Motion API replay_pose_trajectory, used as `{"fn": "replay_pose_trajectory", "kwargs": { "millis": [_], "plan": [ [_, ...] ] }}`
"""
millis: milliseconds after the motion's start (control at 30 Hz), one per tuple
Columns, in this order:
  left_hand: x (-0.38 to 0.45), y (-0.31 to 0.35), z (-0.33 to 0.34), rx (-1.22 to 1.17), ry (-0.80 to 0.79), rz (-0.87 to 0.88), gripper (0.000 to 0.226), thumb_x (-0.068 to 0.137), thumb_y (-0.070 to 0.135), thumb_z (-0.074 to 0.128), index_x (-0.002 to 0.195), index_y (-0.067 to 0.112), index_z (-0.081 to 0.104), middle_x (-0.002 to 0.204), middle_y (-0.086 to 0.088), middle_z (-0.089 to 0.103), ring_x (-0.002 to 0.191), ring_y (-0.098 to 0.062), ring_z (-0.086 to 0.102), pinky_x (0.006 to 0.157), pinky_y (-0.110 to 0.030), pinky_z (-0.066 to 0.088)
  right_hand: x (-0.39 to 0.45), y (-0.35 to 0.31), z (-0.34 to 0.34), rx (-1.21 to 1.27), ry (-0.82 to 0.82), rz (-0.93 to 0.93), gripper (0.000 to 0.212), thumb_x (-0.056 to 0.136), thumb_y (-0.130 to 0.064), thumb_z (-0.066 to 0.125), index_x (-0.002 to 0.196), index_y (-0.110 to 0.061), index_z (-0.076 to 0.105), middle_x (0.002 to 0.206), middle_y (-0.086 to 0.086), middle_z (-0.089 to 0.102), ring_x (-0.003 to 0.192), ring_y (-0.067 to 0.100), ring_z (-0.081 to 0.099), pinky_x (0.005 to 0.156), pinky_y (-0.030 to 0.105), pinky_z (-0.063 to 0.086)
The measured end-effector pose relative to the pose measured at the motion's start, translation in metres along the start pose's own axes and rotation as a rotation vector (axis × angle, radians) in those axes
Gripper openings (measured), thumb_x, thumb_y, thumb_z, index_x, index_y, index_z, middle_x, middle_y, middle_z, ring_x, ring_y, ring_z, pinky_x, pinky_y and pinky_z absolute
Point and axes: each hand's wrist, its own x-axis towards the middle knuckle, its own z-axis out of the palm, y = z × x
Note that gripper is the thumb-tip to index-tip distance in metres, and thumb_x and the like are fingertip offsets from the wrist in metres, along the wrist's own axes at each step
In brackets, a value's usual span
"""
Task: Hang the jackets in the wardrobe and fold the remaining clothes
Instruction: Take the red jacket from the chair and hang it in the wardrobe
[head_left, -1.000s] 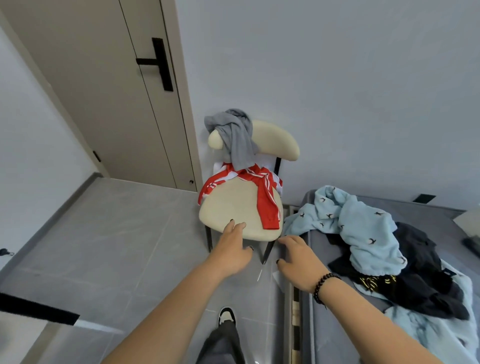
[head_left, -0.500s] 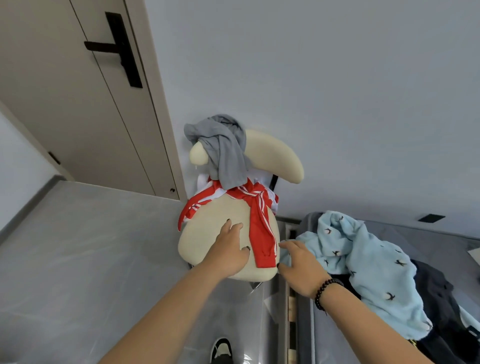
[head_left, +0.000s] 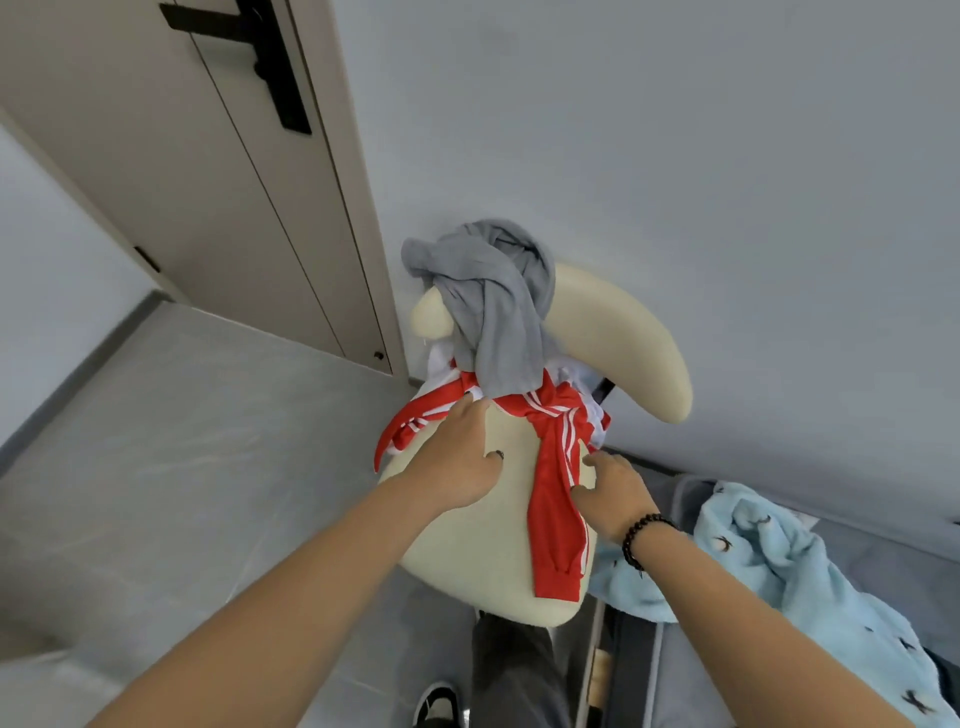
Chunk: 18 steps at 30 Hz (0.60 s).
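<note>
A red jacket with white stripes (head_left: 558, 499) lies crumpled across a cream chair (head_left: 478, 545), one sleeve hanging over the seat's front. A grey garment (head_left: 493, 306) is draped over the chair's backrest. My left hand (head_left: 460, 454) reaches over the seat with straight fingers, the fingertips touching the jacket's left sleeve. My right hand (head_left: 613, 491), with a black bead bracelet on the wrist, rests beside the hanging red sleeve, the fingers relaxed and touching its edge. A light blue garment with small dark birds (head_left: 789, 566) lies on the bed at the right.
A closed beige door (head_left: 171, 171) with a black handle stands at the upper left. Grey tiled floor (head_left: 182, 467) spreads to the left of the chair. The grey bed (head_left: 883, 566) runs along the right, close to the chair. My leg and shoe show below.
I have stepped closer to the chair. Both hands moved forward from the seat's front edge onto the seat, reaching the red jacket.
</note>
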Motion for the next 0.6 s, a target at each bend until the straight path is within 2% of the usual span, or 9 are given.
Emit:
{"fn": "replay_pose_trajectory", "kwargs": {
  "millis": [100,233,300,367,400,467,500,533,600],
  "plan": [
    [0.036,-0.005,-0.009,-0.018,0.004,-0.036,0.06,0.091,0.019,0.055,0.145,0.009,0.03,0.152,-0.004,0.03,0.137,-0.021,0.033,0.105,-0.031,0.034,0.062,-0.008,-0.003,-0.01,-0.047,0.012,0.038,0.088,-0.013,0.053,0.124,-0.002,0.05,0.127,0.015,0.051,0.113,0.029,0.052,0.082,0.026,0.04],
    [0.083,-0.013,-0.01,-0.075,0.016,-0.101,0.05,0.09,0.017,0.054,0.136,0.013,0.037,0.137,-0.002,0.042,0.122,-0.016,0.042,0.088,-0.024,0.033,0.142,-0.015,0.002,-0.018,-0.088,-0.006,0.029,0.088,-0.013,0.054,0.115,-0.002,0.056,0.109,0.011,0.059,0.096,0.025,0.056,0.07,0.024,0.041],
    [0.106,-0.018,-0.006,-0.101,0.024,-0.134,0.048,0.089,0.016,0.055,0.134,0.012,0.04,0.137,-0.002,0.043,0.122,-0.016,0.043,0.087,-0.022,0.032,0.18,-0.018,0.008,-0.026,-0.064,-0.005,0.023,0.089,-0.016,0.054,0.104,0.0,0.06,0.09,0.007,0.059,0.078,0.02,0.055,0.059,0.022,0.039],
    [0.127,-0.024,0.001,-0.123,0.021,-0.157,0.049,0.087,0.016,0.055,0.133,0.015,0.04,0.138,-0.001,0.044,0.121,-0.017,0.046,0.089,-0.025,0.037,0.213,-0.018,0.019,-0.064,-0.043,0.005,0.021,0.089,-0.018,0.054,0.1,-0.002,0.062,0.076,0.001,0.054,0.063,0.013,0.047,0.047,0.019,0.031],
    [0.136,-0.027,0.005,-0.128,0.023,-0.159,0.05,0.087,0.017,0.056,0.134,0.017,0.041,0.137,0.0,0.046,0.12,-0.017,0.048,0.09,-0.026,0.039,0.228,-0.016,0.026,-0.092,-0.053,0.016,0.023,0.09,-0.02,0.054,0.102,-0.003,0.062,0.075,0.0,0.054,0.06,0.012,0.044,0.042,0.017,0.027],
    [0.151,-0.033,0.015,-0.115,0.033,-0.162,0.052,0.087,0.02,0.057,0.137,0.02,0.04,0.138,0.003,0.046,0.121,-0.014,0.048,0.087,-0.023,0.036,0.256,-0.01,0.039,-0.106,-0.053,0.045,0.031,0.093,-0.023,0.054,0.117,-0.004,0.058,0.09,0.006,0.059,0.062,0.013,0.045,0.037,0.014,0.026],
    [0.155,-0.035,0.019,-0.104,0.042,-0.16,0.054,0.087,0.021,0.057,0.138,0.021,0.039,0.139,0.005,0.046,0.121,-0.012,0.048,0.085,-0.02,0.034,0.264,-0.006,0.043,-0.094,-0.024,0.073,0.04,0.092,-0.026,0.057,0.126,-0.004,0.053,0.1,0.011,0.058,0.067,0.016,0.048,0.038,0.013,0.03],
    [0.16,-0.042,0.026,-0.103,0.06,-0.167,0.056,0.087,0.022,0.058,0.139,0.023,0.038,0.138,0.007,0.046,0.116,-0.01,0.05,0.083,-0.015,0.033,0.275,-0.001,0.049,-0.089,-0.005,0.106,0.05,0.091,-0.029,0.059,0.133,-0.005,0.047,0.112,0.015,0.057,0.078,0.02,0.053,0.047,0.015,0.039],
    [0.168,-0.054,0.039,-0.129,0.075,-0.22,0.058,0.088,0.024,0.058,0.141,0.026,0.035,0.127,0.01,0.05,0.089,-0.002,0.055,0.068,-0.007,0.034,0.294,0.008,0.06,-0.103,-0.028,0.15,0.063,0.089,-0.035,0.062,0.139,-0.003,0.04,0.13,0.019,0.051,0.11,0.032,0.055,0.08,0.031,0.049]
  ]
}}
